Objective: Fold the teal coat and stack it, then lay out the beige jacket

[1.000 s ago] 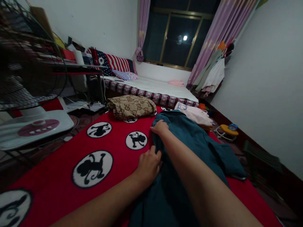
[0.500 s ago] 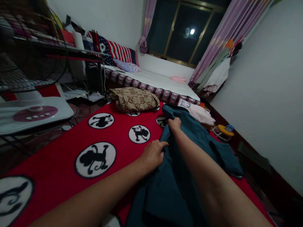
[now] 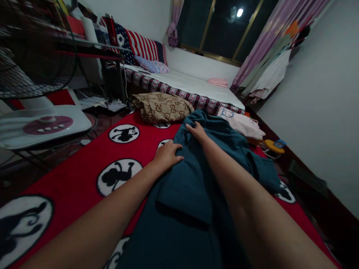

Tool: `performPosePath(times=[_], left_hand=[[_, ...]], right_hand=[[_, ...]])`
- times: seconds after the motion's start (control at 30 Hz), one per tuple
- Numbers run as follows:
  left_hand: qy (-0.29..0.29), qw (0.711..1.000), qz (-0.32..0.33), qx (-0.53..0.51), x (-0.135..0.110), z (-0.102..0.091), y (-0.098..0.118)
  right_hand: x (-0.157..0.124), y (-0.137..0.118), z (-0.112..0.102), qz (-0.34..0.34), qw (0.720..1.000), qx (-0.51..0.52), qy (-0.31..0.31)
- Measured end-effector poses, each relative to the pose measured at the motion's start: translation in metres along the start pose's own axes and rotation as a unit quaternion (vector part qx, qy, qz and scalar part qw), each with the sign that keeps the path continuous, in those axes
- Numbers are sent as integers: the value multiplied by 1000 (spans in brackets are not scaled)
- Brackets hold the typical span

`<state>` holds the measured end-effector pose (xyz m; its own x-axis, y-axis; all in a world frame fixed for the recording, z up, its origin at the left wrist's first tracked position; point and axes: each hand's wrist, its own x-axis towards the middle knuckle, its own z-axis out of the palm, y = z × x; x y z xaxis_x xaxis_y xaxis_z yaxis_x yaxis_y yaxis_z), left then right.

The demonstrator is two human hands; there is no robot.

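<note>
Beside teal garment (image 3: 185,194), tan bundle (image 3: 165,108)

The garment (image 3: 185,186) is plain dark teal. The blanket (image 3: 75,179) is bright red, printed with white discs ringed in black, each bearing a black monkey figure. The folded bundle (image 3: 165,108) is tan with a brown repeating monogram. The folded clothing (image 3: 244,125) is pale pink with a blue-and-white patch. The long cushion (image 3: 143,45) pairs red-and-white stripes with white stars on navy; the 2 curtains (image 3: 260,45) are mauve.
</note>
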<state>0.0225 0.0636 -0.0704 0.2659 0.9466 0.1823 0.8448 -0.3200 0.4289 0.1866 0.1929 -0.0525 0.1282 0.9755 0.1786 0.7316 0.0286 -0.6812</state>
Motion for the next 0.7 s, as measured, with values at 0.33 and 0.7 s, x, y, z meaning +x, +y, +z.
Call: performPosePath(times=[0.33, 0.7], left_hand=[[43, 996, 66, 30, -10, -14, 20], [-199, 950, 229, -69, -66, -24, 83]], right_hand=[[-179, 9, -82, -285, 951, 56, -107], [-317, 31, -121, -293, 908, -30, -299]])
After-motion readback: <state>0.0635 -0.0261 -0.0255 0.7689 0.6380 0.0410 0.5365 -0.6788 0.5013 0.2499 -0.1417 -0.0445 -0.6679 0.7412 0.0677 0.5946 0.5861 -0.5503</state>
